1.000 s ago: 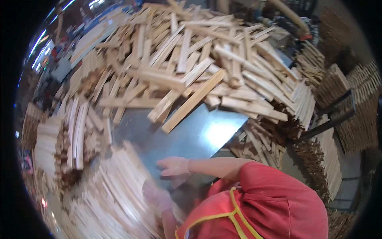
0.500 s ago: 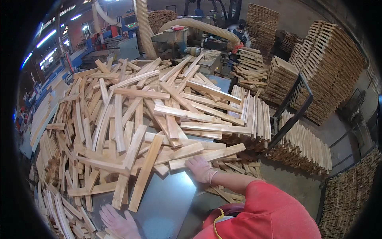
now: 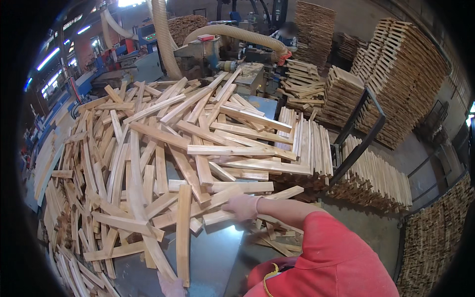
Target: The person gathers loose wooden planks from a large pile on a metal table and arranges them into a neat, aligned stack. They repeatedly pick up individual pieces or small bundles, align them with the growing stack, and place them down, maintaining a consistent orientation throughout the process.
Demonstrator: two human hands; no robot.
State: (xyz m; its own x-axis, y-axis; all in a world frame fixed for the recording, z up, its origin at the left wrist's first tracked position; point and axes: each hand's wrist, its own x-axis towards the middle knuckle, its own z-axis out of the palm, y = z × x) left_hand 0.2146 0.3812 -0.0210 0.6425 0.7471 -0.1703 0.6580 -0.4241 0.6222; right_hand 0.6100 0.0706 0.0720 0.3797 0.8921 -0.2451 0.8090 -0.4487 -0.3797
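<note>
A large heap of pale wooden strips (image 3: 163,163) covers a metal-topped table (image 3: 210,257). At the lower edge, my left hand (image 3: 171,287) is closed at the near end of a long strip (image 3: 157,255), its fingers partly cut off by the frame. Just right of it, a more orange strip (image 3: 183,232) lies nearly straight toward me. My right hand (image 3: 241,207) lies over the near right side of the heap, its fingers bent over a strip (image 3: 282,194) that slants away to the right; the fingertips are partly hidden.
Neat stacks of strips (image 3: 309,143) stand right of the table, beside a dark metal frame (image 3: 363,136). Tall wood stacks (image 3: 405,84) rise behind. A ribbed hose (image 3: 232,33) and machinery (image 3: 198,57) are at the back; another person (image 3: 287,34) is there.
My left hand has gone from open and spread to closed at a strip's end. Two near strips have swung round toward me. My right hand has moved further onto the heap, fingers now bent.
</note>
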